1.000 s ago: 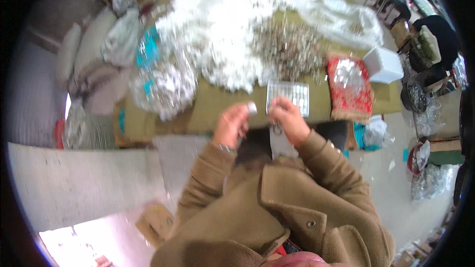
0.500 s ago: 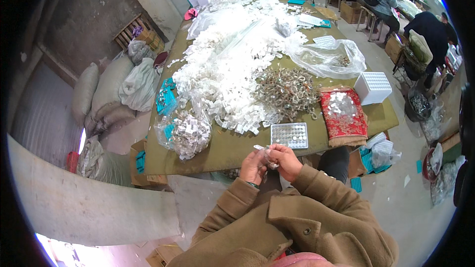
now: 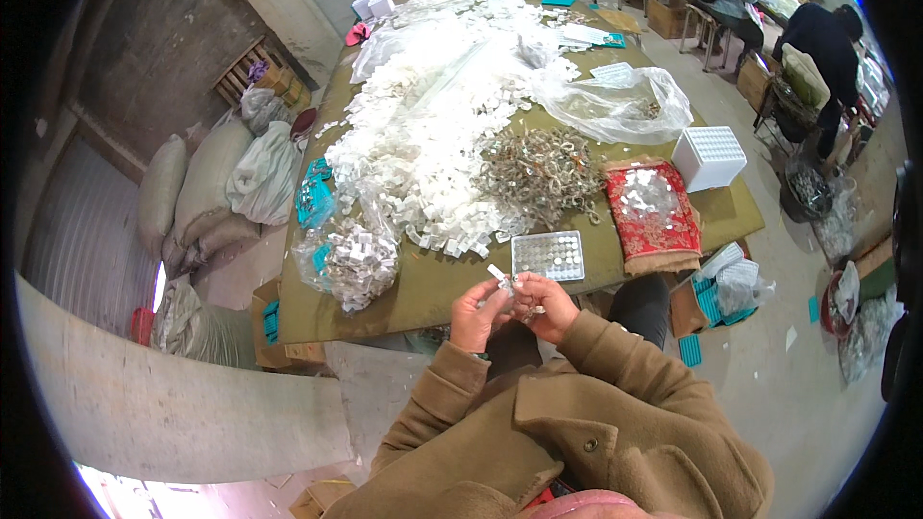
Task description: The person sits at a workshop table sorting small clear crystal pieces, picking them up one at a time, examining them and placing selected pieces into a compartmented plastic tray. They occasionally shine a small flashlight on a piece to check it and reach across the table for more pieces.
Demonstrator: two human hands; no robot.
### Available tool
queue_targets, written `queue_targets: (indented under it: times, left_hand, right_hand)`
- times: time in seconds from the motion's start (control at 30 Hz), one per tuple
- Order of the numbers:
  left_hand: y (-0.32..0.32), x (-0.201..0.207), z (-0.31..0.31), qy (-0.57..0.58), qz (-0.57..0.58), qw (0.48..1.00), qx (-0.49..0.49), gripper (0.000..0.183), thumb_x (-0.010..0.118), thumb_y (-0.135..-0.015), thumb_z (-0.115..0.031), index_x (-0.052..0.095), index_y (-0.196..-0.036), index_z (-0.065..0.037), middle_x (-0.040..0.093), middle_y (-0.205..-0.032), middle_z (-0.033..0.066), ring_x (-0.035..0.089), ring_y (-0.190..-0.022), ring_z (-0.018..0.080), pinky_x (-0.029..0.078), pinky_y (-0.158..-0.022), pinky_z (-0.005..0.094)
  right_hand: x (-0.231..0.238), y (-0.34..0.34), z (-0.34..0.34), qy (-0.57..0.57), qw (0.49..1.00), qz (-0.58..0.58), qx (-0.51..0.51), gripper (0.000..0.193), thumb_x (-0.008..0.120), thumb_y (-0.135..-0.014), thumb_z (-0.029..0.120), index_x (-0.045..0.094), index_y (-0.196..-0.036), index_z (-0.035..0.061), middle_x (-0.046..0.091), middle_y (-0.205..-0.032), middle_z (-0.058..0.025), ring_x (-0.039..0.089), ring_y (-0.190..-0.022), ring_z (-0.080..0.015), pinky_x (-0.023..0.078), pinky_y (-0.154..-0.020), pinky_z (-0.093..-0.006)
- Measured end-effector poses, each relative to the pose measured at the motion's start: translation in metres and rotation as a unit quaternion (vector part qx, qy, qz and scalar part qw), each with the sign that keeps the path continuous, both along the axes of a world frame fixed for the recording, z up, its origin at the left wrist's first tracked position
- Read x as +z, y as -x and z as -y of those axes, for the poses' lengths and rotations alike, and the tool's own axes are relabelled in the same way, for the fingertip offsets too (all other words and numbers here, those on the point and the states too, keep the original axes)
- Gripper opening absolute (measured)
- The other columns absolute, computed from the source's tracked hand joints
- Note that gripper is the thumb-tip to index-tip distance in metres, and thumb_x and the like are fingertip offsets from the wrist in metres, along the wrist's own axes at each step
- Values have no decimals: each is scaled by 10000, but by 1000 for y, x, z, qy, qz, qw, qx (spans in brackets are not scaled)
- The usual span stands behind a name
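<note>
Both my hands meet just off the near table edge. My left hand (image 3: pixel 471 319) is closed, with a small white tab-like piece (image 3: pixel 496 272) sticking up from its fingertips. My right hand (image 3: pixel 550 313) is closed right beside it, its fingers pinching small shiny pieces whose kind I cannot make out. In front of the hands, a white compartment tray (image 3: pixel 522 272) holds small round pieces. Past it lies a tangled heap of small brownish metal-looking pieces (image 3: pixel 538 178), next to a large pile of small white pieces (image 3: pixel 413 159).
A clear bag of white pieces (image 3: pixel 361 264) sits at the table's near left. To the right are a red patterned cloth (image 3: pixel 668 242), a white stack of trays (image 3: pixel 710 171) and an open plastic bag (image 3: pixel 615 120). Sacks (image 3: pixel 207 178) lean left; co-workers sit far right.
My hands have shifted slightly left and opened a small gap between them. The white piece now stands up more from the left fingertips. The view has moved a little.
</note>
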State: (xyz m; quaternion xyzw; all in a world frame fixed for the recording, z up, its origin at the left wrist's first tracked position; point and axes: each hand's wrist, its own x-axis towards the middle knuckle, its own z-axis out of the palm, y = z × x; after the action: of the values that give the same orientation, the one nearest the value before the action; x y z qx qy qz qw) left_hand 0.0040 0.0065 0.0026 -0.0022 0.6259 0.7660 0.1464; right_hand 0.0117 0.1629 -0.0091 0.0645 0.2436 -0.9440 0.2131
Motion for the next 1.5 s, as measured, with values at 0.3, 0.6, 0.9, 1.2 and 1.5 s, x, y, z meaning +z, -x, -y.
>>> queue_targets:
  times: [0.3,0.6,0.9,1.2,1.5]
  left_hand:
    - [5,-5,8,-17,62,998,15,304,653,-890,-124,606,-1181,-47,666,-1012,6,634,-837,74,511,-609,194]
    - [6,-6,5,24,3,999,32,280,660,-889,-131,614,-1150,-41,663,-1015,16,641,-843,94,518,-616,210]
    - [6,1,5,40,-9,999,28,313,664,-889,-124,639,-1194,-60,655,-1008,-2,614,-841,60,520,-609,190]
    - [6,-7,3,216,-118,969,15,254,651,-899,-129,672,-1130,-27,678,-880,-5,593,-733,40,492,-582,178]
    - [6,-9,8,143,-12,990,11,196,597,-923,-121,672,-1046,12,689,-851,28,582,-607,38,432,-477,181]
  right_hand:
    - [-3,2,-1,-91,995,-48,-14,60,593,-890,61,548,-854,78,530,-691,16,464,-574,-83,384,-545,-238]
    - [-10,1,2,-73,997,-33,9,65,625,-882,76,563,-864,89,566,-728,16,503,-589,-83,403,-560,-229]
    - [-14,1,6,-152,986,-60,-25,47,628,-873,57,588,-891,75,579,-750,16,513,-620,-79,416,-580,-231]
    - [-10,3,3,-258,955,-125,-70,36,632,-854,45,599,-869,48,600,-732,-5,522,-611,-63,417,-531,-218]
    - [1,1,0,-423,872,-239,-54,157,630,-800,46,592,-952,39,597,-696,-38,561,-605,-121,441,-529,-289]
